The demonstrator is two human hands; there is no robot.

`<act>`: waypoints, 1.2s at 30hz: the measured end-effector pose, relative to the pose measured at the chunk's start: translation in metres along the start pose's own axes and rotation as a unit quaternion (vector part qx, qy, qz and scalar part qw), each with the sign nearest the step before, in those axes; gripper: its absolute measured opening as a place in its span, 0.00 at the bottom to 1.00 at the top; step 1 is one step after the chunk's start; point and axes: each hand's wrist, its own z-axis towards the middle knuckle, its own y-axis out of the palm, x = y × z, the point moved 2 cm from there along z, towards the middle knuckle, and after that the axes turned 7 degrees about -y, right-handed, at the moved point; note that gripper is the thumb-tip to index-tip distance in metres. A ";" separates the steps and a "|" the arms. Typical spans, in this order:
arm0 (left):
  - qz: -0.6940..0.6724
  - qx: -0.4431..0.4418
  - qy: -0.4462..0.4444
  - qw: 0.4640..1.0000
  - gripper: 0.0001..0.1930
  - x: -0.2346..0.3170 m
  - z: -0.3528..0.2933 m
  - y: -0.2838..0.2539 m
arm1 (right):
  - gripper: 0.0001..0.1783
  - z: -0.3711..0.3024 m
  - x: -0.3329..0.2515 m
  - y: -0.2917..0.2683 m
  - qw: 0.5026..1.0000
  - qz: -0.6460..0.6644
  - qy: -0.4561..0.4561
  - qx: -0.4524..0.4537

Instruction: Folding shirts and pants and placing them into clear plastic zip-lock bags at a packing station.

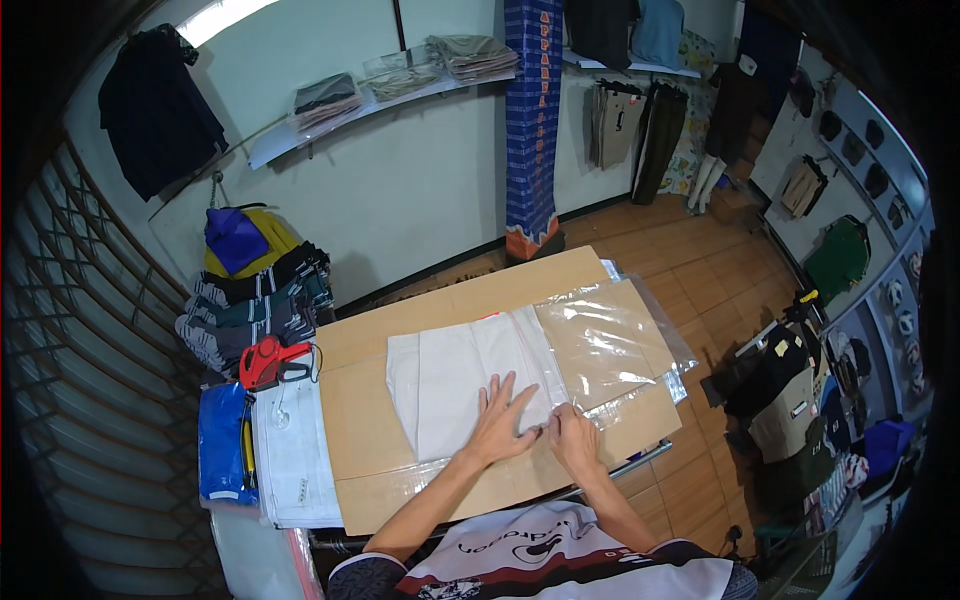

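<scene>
Folded white garment [455,375] at table centre, left hand [500,420] spread flat on its 5 o'clock corner, right hand [573,435] beside it, fingers pinched on clear plastic bag [610,345] edge, red price gun [268,362] at 9 o'clock, cardboard-covered table [370,410]

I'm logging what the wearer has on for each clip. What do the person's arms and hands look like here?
Both forearms are bare, with no long sleeves, gloves or visible watch. The left hand and right hand show no rings that can be made out. Short dark sleeves start at the upper arms, on a white shirt with black lettering and a red-edged trim.
</scene>
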 end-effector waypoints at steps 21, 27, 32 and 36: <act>0.068 0.051 -0.060 0.995 0.40 -0.011 0.008 0.005 | 0.07 -0.001 0.008 0.005 0.996 0.080 -0.011 0.039; 0.077 0.068 -0.072 0.992 0.36 0.004 0.025 0.018 | 0.07 -0.002 0.007 0.001 0.996 0.085 0.002 0.013; -0.058 0.062 -0.041 0.996 0.35 -0.015 0.023 0.009 | 0.09 -0.001 0.008 -0.008 0.993 0.114 0.018 -0.005; 0.010 0.054 -0.064 0.996 0.41 -0.035 0.001 -0.042 | 0.12 -0.004 0.022 -0.028 0.986 0.157 0.056 0.016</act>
